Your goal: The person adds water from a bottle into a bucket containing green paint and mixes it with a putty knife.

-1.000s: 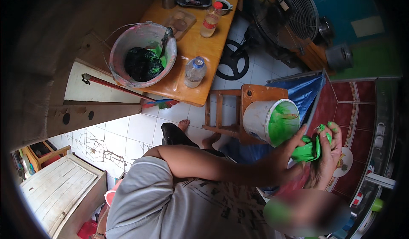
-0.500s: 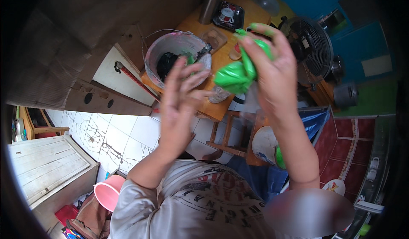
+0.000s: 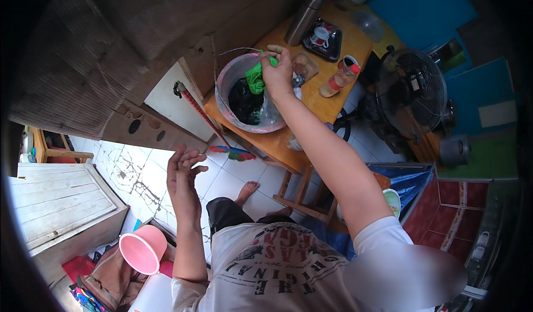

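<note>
My right hand (image 3: 277,73) is closed on a crumpled green plastic bag (image 3: 254,80) over the upper part of a pink-stained bucket (image 3: 222,101). Inside the bucket lies dark, glossy material (image 3: 242,101) with green smears and some clear plastic. The bucket stands on the wooden table (image 3: 227,123), its wire handle raised. My left hand (image 3: 184,176) is held out lower left of the table, empty, fingers loosely bent and apart. A bottle with a red cap (image 3: 336,83) stands to the right of the bucket.
A steel flask (image 3: 304,20) and black tray (image 3: 325,40) sit at the table's back. A fan (image 3: 411,90) stands right of the table. A wooden stool (image 3: 297,192) holds a paint pail (image 3: 391,203), partly behind my arm. A pink pail (image 3: 141,250) lies lower left, near a broom (image 3: 197,106).
My right hand has carried the green bag from beside the paint pail up and left to the bucket. My left hand has let go of it and moved down left. The view has shifted.
</note>
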{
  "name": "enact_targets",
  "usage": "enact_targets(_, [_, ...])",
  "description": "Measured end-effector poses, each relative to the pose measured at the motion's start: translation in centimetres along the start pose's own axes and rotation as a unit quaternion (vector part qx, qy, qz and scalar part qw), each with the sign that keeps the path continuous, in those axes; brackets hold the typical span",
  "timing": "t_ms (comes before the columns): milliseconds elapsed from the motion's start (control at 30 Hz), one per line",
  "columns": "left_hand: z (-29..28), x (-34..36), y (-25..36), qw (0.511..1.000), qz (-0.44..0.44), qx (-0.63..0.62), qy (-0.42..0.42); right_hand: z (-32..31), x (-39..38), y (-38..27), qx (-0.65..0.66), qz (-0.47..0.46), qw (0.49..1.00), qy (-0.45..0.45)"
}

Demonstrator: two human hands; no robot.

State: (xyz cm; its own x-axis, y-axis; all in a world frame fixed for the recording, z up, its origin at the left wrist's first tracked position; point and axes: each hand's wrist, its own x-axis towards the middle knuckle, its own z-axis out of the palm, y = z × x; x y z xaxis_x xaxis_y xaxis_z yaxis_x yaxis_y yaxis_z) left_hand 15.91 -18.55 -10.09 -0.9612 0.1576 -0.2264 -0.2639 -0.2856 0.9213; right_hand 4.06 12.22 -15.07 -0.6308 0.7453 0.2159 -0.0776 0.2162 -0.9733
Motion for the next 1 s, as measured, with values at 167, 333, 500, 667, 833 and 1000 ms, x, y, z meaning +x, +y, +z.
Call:
enact_targets(167, [0.2, -0.5, -1.5, 0.998, -0.054, 0.016, -0.006, -1.0, -0.5, 4.7, -0.074, -0.029, 0.997, -0.014])
enact_targets(333, [0.8, -0.5, -2.6, 0.997, -0.071, 0.012, -0.015, -1.4, -1.9, 5.6, -0.208, -0.022, 0.977, -0.047])
enact_targets(500, [1.6, -0.8, -3.0, 0.996, -0.087, 0.0, -0.023, -1.4, -3.3, 4.2, -0.249, -0.007, 0.966, -0.062])
enact_targets(667, [2.4, -1.2, -3.2, 0.995, -0.096, 0.003, -0.041, -1.3, -3.7, 3.3, -0.292, -0.082, 0.953, -0.021])
enact_targets(833, [2.8, -1.3, -3.6, 0.993, -0.106, 0.008, -0.051, -0.9, -4.8, 3.8, -0.285, -0.066, 0.956, -0.027])
enact_targets(1000, [3.1, -1.3, -4.2, 0.991, -0.115, 0.009, -0.073, -0.3, -5.5, 4.4, -0.252, 0.036, 0.963, -0.086])
